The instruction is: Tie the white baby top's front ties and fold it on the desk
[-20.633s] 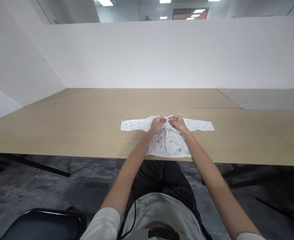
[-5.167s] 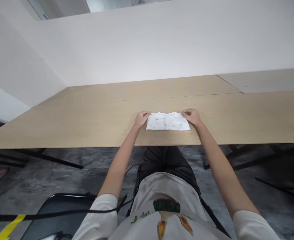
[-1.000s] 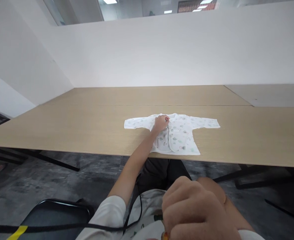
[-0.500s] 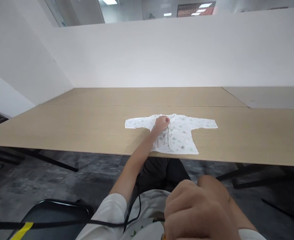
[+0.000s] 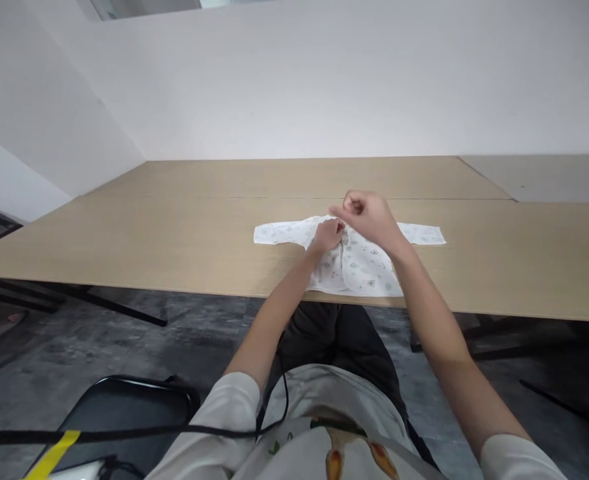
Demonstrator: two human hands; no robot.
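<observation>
A small white baby shirt (image 5: 369, 270) with a scattered print lies flat, sleeves spread to both sides and its hem near the table's front edge. My left hand (image 5: 328, 235) is on its upper front beside the neckline, with the fingers pinched on the fabric at the front opening. Above the right shoulder of the shirt, my right hand (image 5: 369, 213) is raised off the cloth. Its fingers are curled in and the thumb points left, slightly blurred; nothing shows in it. My right hand and forearm cover part of the collar and right sleeve.
The shirt rests on a long wooden table (image 5: 174, 233) that runs up to a white wall (image 5: 284, 87). A grey panel (image 5: 549, 177) is set at the back right. Below left stands a black chair (image 5: 129, 400), crossed by a black strap (image 5: 139, 435) with yellow tape.
My right hand has moved from close to the camera forward to above the shirt. My left hand stays at the neckline. The view has tilted downward a little.
</observation>
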